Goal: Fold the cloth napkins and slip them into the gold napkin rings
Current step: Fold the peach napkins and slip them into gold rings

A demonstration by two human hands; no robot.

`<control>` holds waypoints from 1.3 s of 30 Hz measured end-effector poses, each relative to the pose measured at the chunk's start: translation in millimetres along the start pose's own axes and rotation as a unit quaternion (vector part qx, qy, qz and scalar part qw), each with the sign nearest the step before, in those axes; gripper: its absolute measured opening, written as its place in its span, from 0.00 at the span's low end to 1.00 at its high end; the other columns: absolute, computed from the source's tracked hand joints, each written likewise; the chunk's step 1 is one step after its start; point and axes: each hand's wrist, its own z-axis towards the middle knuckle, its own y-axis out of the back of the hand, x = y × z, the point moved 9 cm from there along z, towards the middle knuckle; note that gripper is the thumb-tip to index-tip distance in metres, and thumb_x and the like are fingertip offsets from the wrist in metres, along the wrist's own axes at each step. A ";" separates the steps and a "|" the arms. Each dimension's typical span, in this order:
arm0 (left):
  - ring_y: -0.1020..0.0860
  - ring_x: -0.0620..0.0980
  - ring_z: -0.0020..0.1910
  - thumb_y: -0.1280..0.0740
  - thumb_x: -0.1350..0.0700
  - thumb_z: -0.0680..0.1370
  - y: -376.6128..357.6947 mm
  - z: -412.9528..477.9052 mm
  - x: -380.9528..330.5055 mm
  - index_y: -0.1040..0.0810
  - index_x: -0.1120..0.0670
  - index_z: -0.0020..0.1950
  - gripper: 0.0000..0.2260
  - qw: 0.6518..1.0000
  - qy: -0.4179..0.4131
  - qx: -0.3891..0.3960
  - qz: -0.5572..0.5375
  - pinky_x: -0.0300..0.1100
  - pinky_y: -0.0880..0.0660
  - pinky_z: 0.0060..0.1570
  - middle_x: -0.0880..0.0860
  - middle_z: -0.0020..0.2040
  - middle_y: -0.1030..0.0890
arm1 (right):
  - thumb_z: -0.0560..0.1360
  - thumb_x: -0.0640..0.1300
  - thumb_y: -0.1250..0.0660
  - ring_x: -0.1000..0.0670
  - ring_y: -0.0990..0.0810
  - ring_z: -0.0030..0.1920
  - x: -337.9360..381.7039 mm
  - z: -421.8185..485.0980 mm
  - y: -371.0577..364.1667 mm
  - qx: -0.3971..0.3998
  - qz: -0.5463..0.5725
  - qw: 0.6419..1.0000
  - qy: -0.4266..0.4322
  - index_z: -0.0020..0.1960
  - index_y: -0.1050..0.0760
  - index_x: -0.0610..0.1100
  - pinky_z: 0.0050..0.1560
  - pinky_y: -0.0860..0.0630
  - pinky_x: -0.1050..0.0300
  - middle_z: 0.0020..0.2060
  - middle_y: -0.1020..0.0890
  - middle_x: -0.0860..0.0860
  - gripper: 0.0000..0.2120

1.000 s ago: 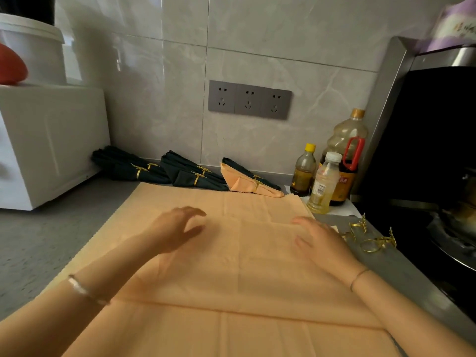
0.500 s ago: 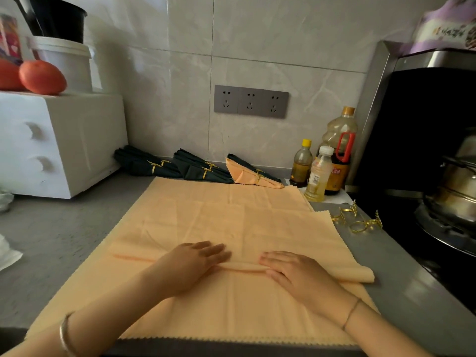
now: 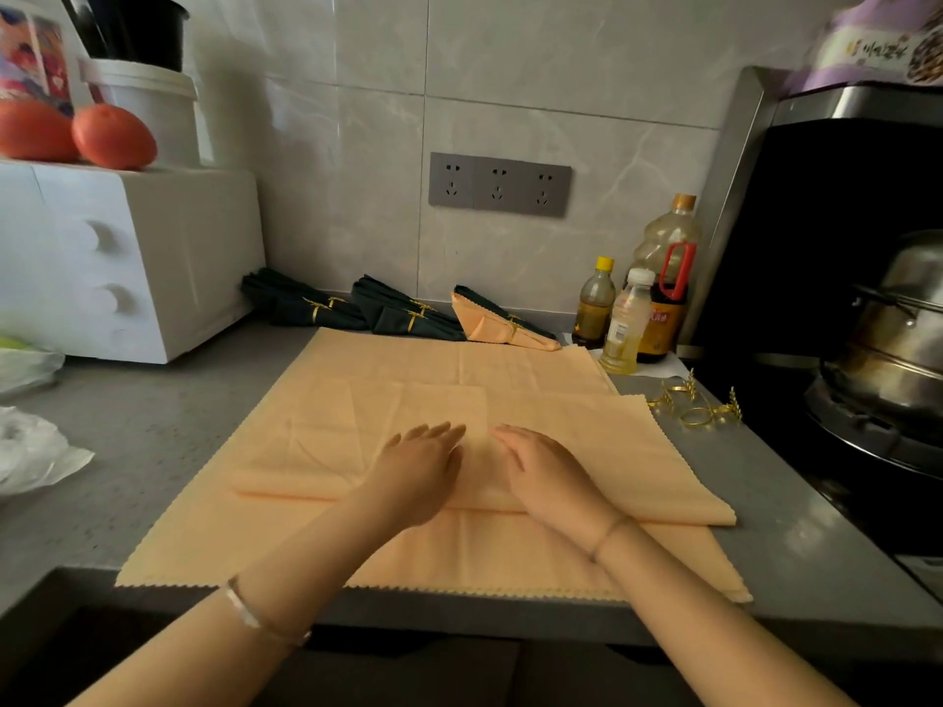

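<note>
1. left grip (image 3: 421, 472) and right grip (image 3: 548, 474): fingers straight, palms down on the orange napkin (image 3: 612, 441), side by side near its middle, small gap between them
2. neither grip clamps anything, both lie flat on the cloth
3. orange napkin is folded over, fold edge nearest the person, lying on a flat orange layer (image 3: 459, 558) on the desk (image 3: 153, 451); same piece or not, cannot tell
4. loose gold rings (image 3: 699, 408) on desk just right of the napkin, untouched
5. ringed napkins (image 3: 408, 318) in a row at the back wall, bottles (image 3: 625, 318) right of them
</note>
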 end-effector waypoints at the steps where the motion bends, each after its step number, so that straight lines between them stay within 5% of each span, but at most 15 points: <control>1: 0.46 0.52 0.77 0.54 0.50 0.84 -5.6 6.3 0.9 0.46 0.50 0.78 0.22 1.000 0.020 0.015 0.014 0.50 0.48 0.74 0.49 0.78 0.44 | 0.82 0.44 0.50 0.51 0.39 0.73 3.4 10.1 -11.1 0.017 -0.015 1.000 -0.017 0.73 0.37 0.44 0.73 0.45 0.59 0.73 0.36 0.50 0.20; 6: 0.55 0.51 0.78 0.57 0.48 0.84 -33.6 5.9 3.0 0.54 0.51 0.79 0.23 0.998 0.031 0.051 0.022 0.53 0.57 0.74 0.49 0.79 0.53 | 0.82 0.48 0.56 0.49 0.53 0.76 -3.0 16.9 -53.3 0.079 -0.078 0.991 -0.076 0.77 0.49 0.49 0.75 0.56 0.47 0.77 0.50 0.51 0.23; 12: 0.57 0.51 0.78 0.58 0.41 0.82 -33.1 7.8 24.4 0.56 0.43 0.78 0.24 0.998 0.028 0.050 0.035 0.55 0.59 0.74 0.48 0.79 0.56 | 0.79 0.61 0.58 0.44 0.57 0.76 -37.8 3.0 -46.4 0.086 -0.121 0.981 -0.124 0.76 0.55 0.60 0.73 0.59 0.38 0.77 0.55 0.55 0.26; 26: 0.53 0.53 0.78 0.57 0.31 0.77 -8.7 6.9 118.7 0.54 0.43 0.78 0.32 0.985 0.160 0.027 0.065 0.57 0.56 0.74 0.48 0.79 0.53 | 0.79 0.63 0.60 0.51 0.55 0.76 -159.8 -50.1 21.5 0.038 -0.147 0.967 -0.204 0.77 0.56 0.54 0.75 0.56 0.49 0.77 0.54 0.53 0.29; 35: 0.55 0.60 0.77 0.57 0.32 0.78 -5.3 2.8 130.9 0.53 0.41 0.78 0.30 0.978 0.197 0.025 0.058 0.59 0.57 0.73 0.48 0.79 0.53 | 0.80 0.62 0.58 0.50 0.58 0.76 -169.4 -45.7 20.8 0.091 -0.162 0.955 -0.230 0.77 0.59 0.52 0.74 0.61 0.45 0.77 0.57 0.53 0.30; 39: 0.55 0.63 0.76 0.57 0.31 0.77 -7.0 2.1 134.9 0.53 0.40 0.78 0.30 0.976 0.207 0.019 0.061 0.59 0.57 0.73 0.49 0.79 0.53 | 0.80 0.61 0.51 0.51 0.54 0.76 -143.4 -3.9 15.0 0.095 -0.093 0.977 -0.167 0.77 0.51 0.51 0.75 0.55 0.50 0.77 0.52 0.52 0.29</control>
